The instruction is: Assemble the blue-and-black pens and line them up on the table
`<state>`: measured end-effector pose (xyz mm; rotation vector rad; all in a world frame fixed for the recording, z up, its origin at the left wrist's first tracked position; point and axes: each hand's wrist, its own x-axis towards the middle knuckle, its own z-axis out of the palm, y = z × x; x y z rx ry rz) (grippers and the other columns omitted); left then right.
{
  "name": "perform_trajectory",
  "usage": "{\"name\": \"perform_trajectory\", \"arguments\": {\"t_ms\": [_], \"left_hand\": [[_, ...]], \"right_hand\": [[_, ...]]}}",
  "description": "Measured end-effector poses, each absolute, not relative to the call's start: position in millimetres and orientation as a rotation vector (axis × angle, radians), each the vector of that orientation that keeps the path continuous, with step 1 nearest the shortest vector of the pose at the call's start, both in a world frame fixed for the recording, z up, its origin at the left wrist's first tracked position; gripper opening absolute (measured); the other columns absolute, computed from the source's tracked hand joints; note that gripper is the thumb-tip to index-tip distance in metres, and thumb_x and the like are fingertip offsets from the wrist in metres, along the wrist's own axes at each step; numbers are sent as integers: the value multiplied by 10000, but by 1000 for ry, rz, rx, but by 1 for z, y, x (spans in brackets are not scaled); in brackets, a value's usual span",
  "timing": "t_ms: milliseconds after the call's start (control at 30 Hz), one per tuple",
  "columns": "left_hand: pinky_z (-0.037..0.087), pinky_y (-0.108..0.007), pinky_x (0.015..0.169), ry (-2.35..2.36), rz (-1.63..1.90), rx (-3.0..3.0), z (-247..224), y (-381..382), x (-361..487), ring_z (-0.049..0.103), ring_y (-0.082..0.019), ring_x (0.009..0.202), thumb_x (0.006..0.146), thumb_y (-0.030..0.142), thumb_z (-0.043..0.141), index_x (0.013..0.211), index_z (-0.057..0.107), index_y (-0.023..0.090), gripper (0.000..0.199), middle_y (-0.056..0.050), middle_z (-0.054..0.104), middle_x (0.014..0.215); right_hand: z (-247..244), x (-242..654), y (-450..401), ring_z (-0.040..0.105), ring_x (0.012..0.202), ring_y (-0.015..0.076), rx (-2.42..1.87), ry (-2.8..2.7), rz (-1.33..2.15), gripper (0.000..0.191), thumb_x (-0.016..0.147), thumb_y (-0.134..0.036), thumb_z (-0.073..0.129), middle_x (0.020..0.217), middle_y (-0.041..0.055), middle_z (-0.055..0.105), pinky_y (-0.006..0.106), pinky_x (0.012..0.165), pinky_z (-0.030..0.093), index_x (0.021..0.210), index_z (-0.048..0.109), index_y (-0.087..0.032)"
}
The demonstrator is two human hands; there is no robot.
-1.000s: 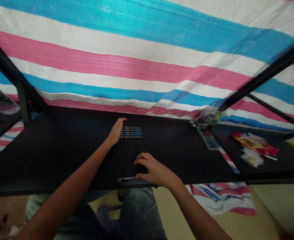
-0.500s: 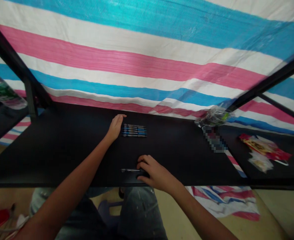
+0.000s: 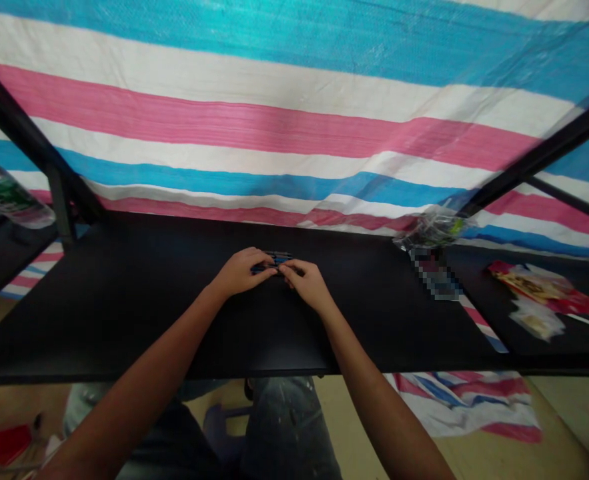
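Observation:
Several slim pens [image 3: 280,256] with blue and clear barrels lie side by side on the black table, partly covered by my hands. My left hand [image 3: 244,272] is curled round their left ends, thumb on the near side and fingers on the far side. My right hand [image 3: 305,281] is at the right end of the near side, thumb and fingers pinched together on a pen, most of which is hidden. The fingertips of both hands nearly meet at the near edge of the row.
The black tabletop [image 3: 139,307] has dark metal posts at both sides and a striped sheet [image 3: 224,127] behind. A clear plastic bag [image 3: 434,230] and a pixelated flat item [image 3: 435,275] lie at right, near a red packet [image 3: 549,287]. At far left is a bottle [image 3: 11,193].
My right hand has carried the single pen from near the front edge up to the row. My left hand has shifted slightly nearer and right, closing round the pens' left ends.

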<state>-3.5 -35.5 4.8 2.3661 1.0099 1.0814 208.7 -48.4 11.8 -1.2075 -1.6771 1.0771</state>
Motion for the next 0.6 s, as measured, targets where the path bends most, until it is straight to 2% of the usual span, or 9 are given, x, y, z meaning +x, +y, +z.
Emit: {"name": "perform_trajectory", "arguments": {"t_ms": [67,133,267,433,533,600], "left_hand": [[511,-314,805,1039,1043,2373,4,-34,-4,658,-191,845,911,364,656,1029,714,185,222,-62,720,914],[518,-297,782,1066,1047,2345,3,-31,-6,666,-171,802,934,319,628,1069,722,191,208,-64,732,943],[534,-293,801,1056,1042,2312,0,-27,-10,694,-174,817,938,262,616,1054,748,182,192,-75,757,980],[541,-297,826,1004,978,2248,-2,-25,-11,721,-198,908,948,276,592,1084,757,196,229,-71,771,1046],[535,-295,784,1041,969,2253,0,-26,-12,715,-195,856,943,288,591,1055,760,187,226,-71,773,1000],[523,-292,758,1075,983,2273,3,-27,-13,700,-188,825,942,285,587,1039,756,177,222,-72,762,960]], "right_hand": [[10,202,-36,505,494,122,-1140,-1557,1199,330,834,-511,671,583,-14,603,266,523,403,771,685,-187],[7,198,-28,466,475,106,-1088,-1450,1238,394,818,-552,680,552,-26,563,256,504,366,674,611,-192],[-4,198,-23,415,472,108,-1088,-1411,1218,405,785,-571,705,520,-51,485,253,482,326,670,574,-205],[-10,201,-27,590,729,166,-1013,-1518,1099,247,761,-438,752,794,11,653,294,693,484,818,668,-213],[-10,203,-29,629,823,177,-932,-1475,1193,354,696,-401,805,935,22,674,307,763,514,969,654,-235],[-11,204,-29,619,748,162,-967,-1442,1213,392,708,-435,794,900,17,669,298,711,513,1008,643,-232]]}}
